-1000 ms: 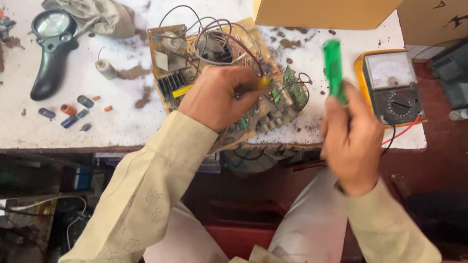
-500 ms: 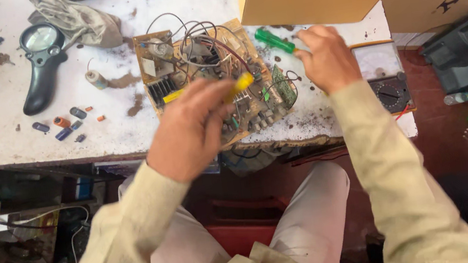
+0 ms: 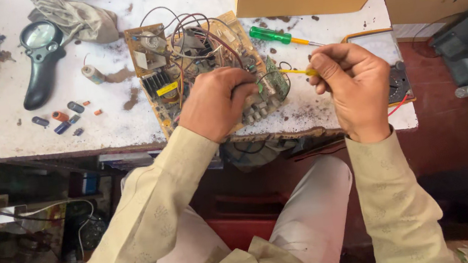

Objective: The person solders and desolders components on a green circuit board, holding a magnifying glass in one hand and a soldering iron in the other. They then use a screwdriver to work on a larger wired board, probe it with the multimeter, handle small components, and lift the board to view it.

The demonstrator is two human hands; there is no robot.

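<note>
Looking down from your head camera, your left hand [image 3: 215,105] is clamped over the lower right part of the board [image 3: 202,69], fingers curled down onto it, pinning it to the table [image 3: 109,9] near the front edge. That grip is closed on the board itself, knuckles up, wrist coming in from below.

Your right hand [image 3: 355,88] is up to the right of the board, just beside its right edge, fist closed around a thin yellow tool [image 3: 295,72]. Only the shaft shows, poking out past your thumb. Its long axis runs nearly level, pointing left, tip toward the board's right-hand corner, just short of your left fingers. So the tool lies to the right of the board, and the board lies left of the grip, along the line of the shaft. Whether the tip touches the components there, you cannot tell; it sits in front of a loop of wire.

The right hand is the nearer one to the green screwdriver [image 3: 279,36], lying loose on the table just above it, handle to the left. Behind your right knuckles rests the meter [image 3: 379,46], half hidden. Far left, well apart, sits the magnifier [image 3: 39,60].
</note>
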